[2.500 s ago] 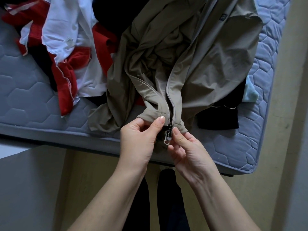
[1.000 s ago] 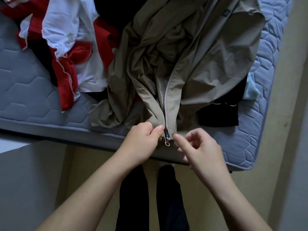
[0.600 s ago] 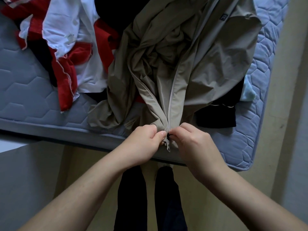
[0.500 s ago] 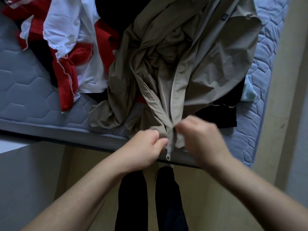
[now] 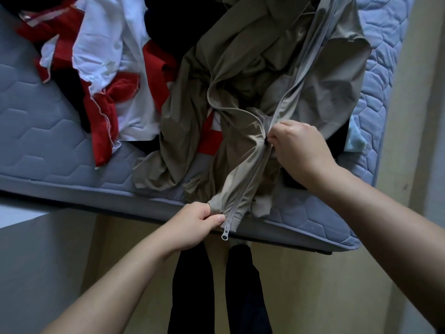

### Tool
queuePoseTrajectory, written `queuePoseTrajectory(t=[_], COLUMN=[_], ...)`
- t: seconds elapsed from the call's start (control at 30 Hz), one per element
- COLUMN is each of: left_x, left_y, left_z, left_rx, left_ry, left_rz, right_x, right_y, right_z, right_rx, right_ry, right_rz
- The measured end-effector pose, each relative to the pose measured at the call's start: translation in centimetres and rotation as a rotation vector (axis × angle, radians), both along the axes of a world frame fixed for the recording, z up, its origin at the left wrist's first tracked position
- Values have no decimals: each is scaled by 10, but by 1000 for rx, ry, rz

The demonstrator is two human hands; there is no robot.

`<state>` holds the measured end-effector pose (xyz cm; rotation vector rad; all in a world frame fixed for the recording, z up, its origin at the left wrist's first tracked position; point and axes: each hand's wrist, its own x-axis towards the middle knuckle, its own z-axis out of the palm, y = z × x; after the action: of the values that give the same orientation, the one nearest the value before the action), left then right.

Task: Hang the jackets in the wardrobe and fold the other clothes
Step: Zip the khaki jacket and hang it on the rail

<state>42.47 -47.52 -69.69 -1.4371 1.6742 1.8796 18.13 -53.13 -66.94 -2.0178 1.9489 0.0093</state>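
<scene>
A khaki jacket (image 5: 252, 80) with a grey zipper lies crumpled on the mattress (image 5: 48, 145), its hem hanging over the near edge. My left hand (image 5: 196, 225) pinches the bottom hem beside the zipper's lower end, where a second pull (image 5: 225, 233) dangles. My right hand (image 5: 298, 148) pinches the zipper slider higher up the jacket, so the zipper is closed from the hem up to that hand. Above it the two jacket fronts lie apart.
A heap of red and white clothes (image 5: 103, 68) lies left of the jacket, dark garments (image 5: 166, 18) behind it. A black garment and a pale blue cloth (image 5: 355, 138) lie under the jacket's right side. My dark-trousered legs (image 5: 216, 292) stand on the floor below the bed edge.
My right hand took hold of the zipper slider at the hem and drew it up the jacket, closing the lower part. My left hand kept holding the hem.
</scene>
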Motion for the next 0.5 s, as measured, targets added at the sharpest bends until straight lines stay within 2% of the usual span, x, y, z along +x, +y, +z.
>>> queuePoseTrajectory(t=[0.13,0.2,0.23,0.3,0.33,0.4,0.5], left_x=[3,4,3,-2,-9,-31,-67], left_y=[-4,-8,-11,-20,-25,-37,-57], left_z=[-3,-6,-6,-3,1,9,10], left_rx=[54,107,75,-154,-296,-534,-662], left_ry=[27,-73,-190,-450,-472,-336,-221], left_rz=[2,-21,-72,-139,-90,2,-29], right_x=[1,2,3,4,4,5,4], right_y=[-6,-8,-9,-11,-12,-15,-22], right_z=[6,10,12,19,21,25,28], right_rx=[34,50,54,63,70,87,96], right_ry=[-5,-15,-21,-42,-53,-62,-59], right_rz=[-5,-6,-4,2,6,14,18])
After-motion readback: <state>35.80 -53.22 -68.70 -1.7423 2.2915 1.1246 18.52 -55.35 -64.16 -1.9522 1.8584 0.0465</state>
